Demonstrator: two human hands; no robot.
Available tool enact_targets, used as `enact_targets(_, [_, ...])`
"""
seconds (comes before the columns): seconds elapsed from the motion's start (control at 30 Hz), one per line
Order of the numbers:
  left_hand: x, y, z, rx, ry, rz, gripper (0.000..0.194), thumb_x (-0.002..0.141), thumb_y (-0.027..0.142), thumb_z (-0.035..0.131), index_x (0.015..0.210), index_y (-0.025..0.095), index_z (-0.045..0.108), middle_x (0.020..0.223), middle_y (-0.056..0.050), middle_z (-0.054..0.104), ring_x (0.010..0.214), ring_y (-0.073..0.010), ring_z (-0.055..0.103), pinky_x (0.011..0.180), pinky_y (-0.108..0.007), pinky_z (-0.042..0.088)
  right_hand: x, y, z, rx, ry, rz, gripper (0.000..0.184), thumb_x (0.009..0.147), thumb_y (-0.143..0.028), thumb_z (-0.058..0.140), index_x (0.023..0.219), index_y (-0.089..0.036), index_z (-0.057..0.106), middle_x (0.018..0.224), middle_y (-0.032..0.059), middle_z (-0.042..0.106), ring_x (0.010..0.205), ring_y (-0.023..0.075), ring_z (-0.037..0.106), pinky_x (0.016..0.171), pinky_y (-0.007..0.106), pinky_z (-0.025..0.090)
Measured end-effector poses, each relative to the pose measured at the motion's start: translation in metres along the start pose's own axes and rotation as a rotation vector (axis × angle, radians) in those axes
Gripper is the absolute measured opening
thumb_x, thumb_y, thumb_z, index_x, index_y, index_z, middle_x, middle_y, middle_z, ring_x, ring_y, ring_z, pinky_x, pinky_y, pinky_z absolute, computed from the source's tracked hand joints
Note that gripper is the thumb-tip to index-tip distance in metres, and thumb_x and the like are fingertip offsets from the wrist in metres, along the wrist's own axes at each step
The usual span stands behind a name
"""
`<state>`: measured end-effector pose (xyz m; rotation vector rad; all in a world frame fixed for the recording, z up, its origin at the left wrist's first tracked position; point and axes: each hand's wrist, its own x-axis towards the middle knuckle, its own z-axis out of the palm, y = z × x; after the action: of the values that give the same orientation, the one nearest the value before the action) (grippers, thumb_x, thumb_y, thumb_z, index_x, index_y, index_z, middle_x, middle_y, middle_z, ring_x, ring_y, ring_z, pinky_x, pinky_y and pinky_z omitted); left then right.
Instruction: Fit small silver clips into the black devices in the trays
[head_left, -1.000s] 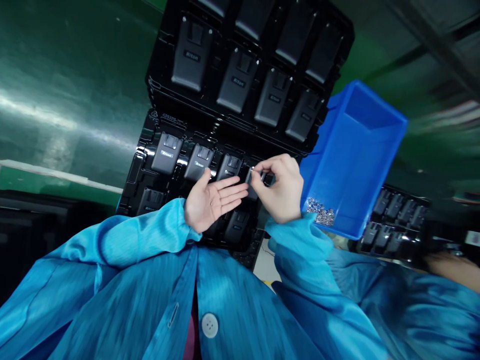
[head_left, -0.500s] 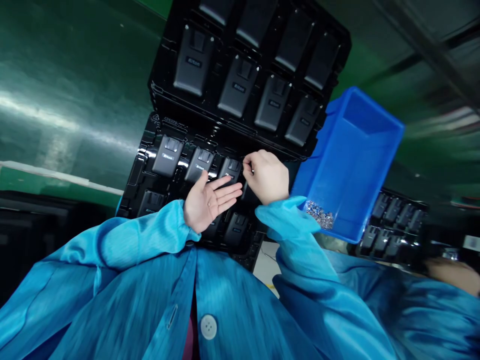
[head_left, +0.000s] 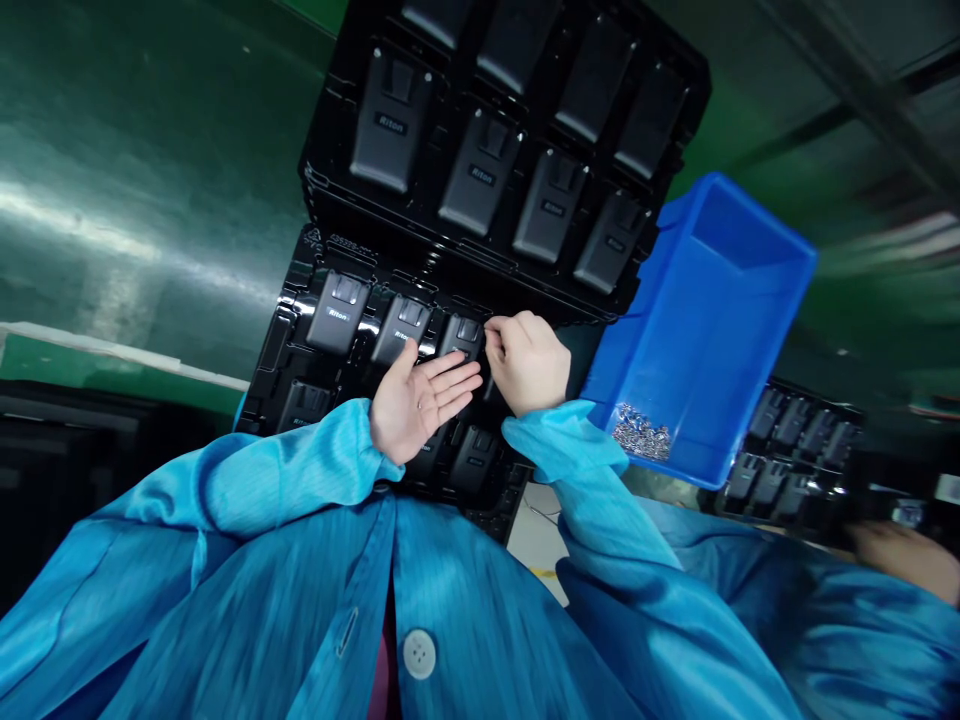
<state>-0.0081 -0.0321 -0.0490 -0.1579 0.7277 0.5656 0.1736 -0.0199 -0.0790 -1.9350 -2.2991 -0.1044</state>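
Observation:
My left hand (head_left: 418, 398) is stretched flat, palm up, fingers extended, above the lower black tray (head_left: 279, 338). A tiny shiny speck, too small to name, lies on its palm. My right hand (head_left: 529, 362) is closed in a pinch at the upper right corner of a dark "Riton" device (head_left: 463, 332) in that tray. Whatever sits between its fingertips is hidden. Left of it in the same row are another device (head_left: 406, 318), partly covered by my left thumb, and one more device (head_left: 337, 312).
Behind the lower tray, a raised black tray (head_left: 420, 215) holds several similar devices. A blue bin (head_left: 731, 330) stands at right with small metal pieces (head_left: 641, 435) in its near corner. Beyond it are another device tray (head_left: 799, 440) and a co-worker's blurred hand (head_left: 904, 560).
My right hand has shifted slightly left and down, its pinch staying by the device's corner. My left hand keeps its flat pose. The whole view has moved a little.

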Motion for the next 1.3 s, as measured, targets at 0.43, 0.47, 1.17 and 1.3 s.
enact_targets(0.43, [-0.001, 0.003, -0.005, -0.062, -0.061, -0.026, 0.084, 0.095, 0.067, 0.023, 0.146, 0.002, 0.041, 0.140, -0.021, 0.057, 0.123, -0.0242, 0.060, 0.106, -0.034, 0.044, -0.022, -0.023, -0.033, 0.377, 0.079, 0.044, 0.023, 0.096, -0.024, 0.049, 0.109, -0.020, 0.067, 0.091, 0.0063, 0.062, 0.084, 0.0193, 0.058, 0.078, 0.034, 0.049])
enact_targets(0.47, [-0.002, 0.004, -0.004, -0.074, -0.057, -0.035, 0.084, 0.096, 0.066, 0.021, 0.145, 0.002, 0.042, 0.136, -0.021, 0.060, 0.117, -0.0235, 0.063, 0.103, -0.033, 0.046, -0.024, -0.032, -0.042, 0.429, 0.076, 0.018, 0.018, 0.095, -0.023, 0.051, 0.103, -0.021, 0.067, 0.090, 0.0057, 0.062, 0.084, 0.0190, 0.057, 0.078, 0.035, 0.048])
enact_targets(1.17, [-0.012, -0.004, 0.008, 0.042, -0.051, 0.172, 0.075, 0.098, 0.063, 0.020, 0.133, 0.008, 0.057, 0.138, -0.017, 0.059, 0.131, -0.0270, 0.054, 0.113, -0.038, 0.036, -0.033, -0.084, -0.061, 0.458, -0.017, 0.006, 0.010, 0.088, -0.015, 0.055, 0.084, -0.021, 0.061, 0.085, 0.0037, 0.063, 0.083, 0.0192, 0.056, 0.075, 0.035, 0.047])
enact_targets(1.3, [-0.018, -0.006, -0.001, 0.520, -0.067, 0.395, 0.034, 0.093, 0.039, 0.051, 0.111, 0.017, 0.070, 0.130, -0.011, 0.065, 0.131, -0.0274, 0.052, 0.117, -0.040, 0.031, -0.012, -0.057, -0.059, 0.501, 0.060, 0.148, 0.009, 0.087, -0.016, 0.054, 0.086, -0.022, 0.060, 0.088, 0.0020, 0.062, 0.076, 0.0150, 0.059, 0.067, 0.029, 0.050])
